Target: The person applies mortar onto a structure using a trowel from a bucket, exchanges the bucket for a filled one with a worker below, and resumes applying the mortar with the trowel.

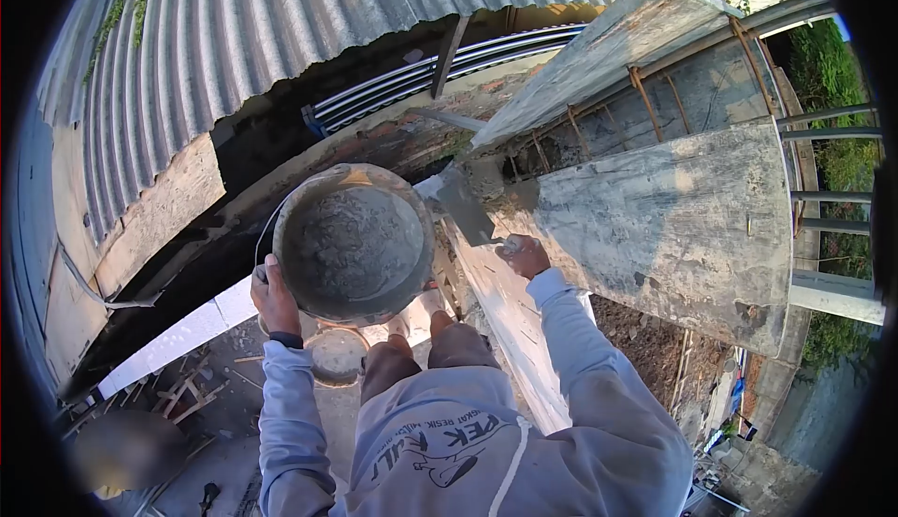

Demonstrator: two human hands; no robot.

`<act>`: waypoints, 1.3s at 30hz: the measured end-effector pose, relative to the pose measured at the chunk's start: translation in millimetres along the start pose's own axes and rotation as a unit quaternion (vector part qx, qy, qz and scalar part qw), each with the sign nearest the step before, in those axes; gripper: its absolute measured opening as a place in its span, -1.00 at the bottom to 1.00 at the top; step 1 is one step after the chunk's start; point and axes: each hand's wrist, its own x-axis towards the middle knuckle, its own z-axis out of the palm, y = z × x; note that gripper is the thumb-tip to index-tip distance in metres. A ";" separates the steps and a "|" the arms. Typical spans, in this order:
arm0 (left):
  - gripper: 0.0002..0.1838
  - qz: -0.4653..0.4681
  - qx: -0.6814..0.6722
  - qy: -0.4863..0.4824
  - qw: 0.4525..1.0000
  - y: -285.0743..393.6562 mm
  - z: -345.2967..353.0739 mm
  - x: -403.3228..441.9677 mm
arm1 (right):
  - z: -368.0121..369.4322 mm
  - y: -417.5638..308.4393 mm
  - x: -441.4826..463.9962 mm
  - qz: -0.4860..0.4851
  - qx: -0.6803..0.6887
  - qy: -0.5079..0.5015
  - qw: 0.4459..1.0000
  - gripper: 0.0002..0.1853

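My left hand is closed at the left side of a round bucket, where its thin wire handle rises. Wet grey mortar lies inside the bucket. My right hand grips a trowel whose flat grey blade points up and left, just right of the bucket. Beyond the blade, weathered form boards stand on both sides of a gap with rusty reinforcing bars. Whether mortar lies on the blade I cannot tell.
A corrugated roof covers the upper left. Stacked metal profiles lie beneath its edge. My feet are high up, with another round container below. Scrap wood litters the ground at lower left, near a blurred patch. Metal rails run at right.
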 end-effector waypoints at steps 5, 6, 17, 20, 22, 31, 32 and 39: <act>-0.52 -0.001 0.008 -0.006 1.000 -4.5 0.3 2.9 | -8.4 11.5 17.9 0.057 0.055 0.054 0.995 -0.61; -0.51 0.002 0.029 -0.004 1.000 -2.3 0.7 3.0 | 2.1 18.4 13.7 0.073 0.108 0.082 0.988 -0.62; -0.53 0.043 0.041 -0.066 0.996 18.0 16.0 -13.3 | -77.6 -165.7 -29.7 -0.250 -0.275 0.067 0.926 -0.76; -0.52 0.057 0.013 -0.079 0.995 18.1 19.9 -21.8 | -40.4 -193.2 11.0 -0.269 -0.300 0.023 0.915 -0.75; -0.55 0.046 0.002 -0.082 0.996 9.1 20.3 -25.7 | -10.7 -208.5 15.3 -0.285 -0.250 0.036 0.924 -0.77; -0.55 0.016 -0.031 -0.053 0.998 -8.8 -4.3 -16.1 | 16.6 -180.6 -27.4 -0.338 -0.170 0.063 0.924 -0.49; -0.55 0.015 -0.012 -0.052 0.998 -9.7 -8.3 -12.1 | 12.6 -182.6 -30.7 -0.334 -0.171 0.061 0.925 -0.49; -0.55 -0.014 -0.046 -0.060 0.997 -17.0 -13.8 -7.4 | -25.7 -170.3 -60.3 -0.251 -0.132 0.016 0.959 -0.53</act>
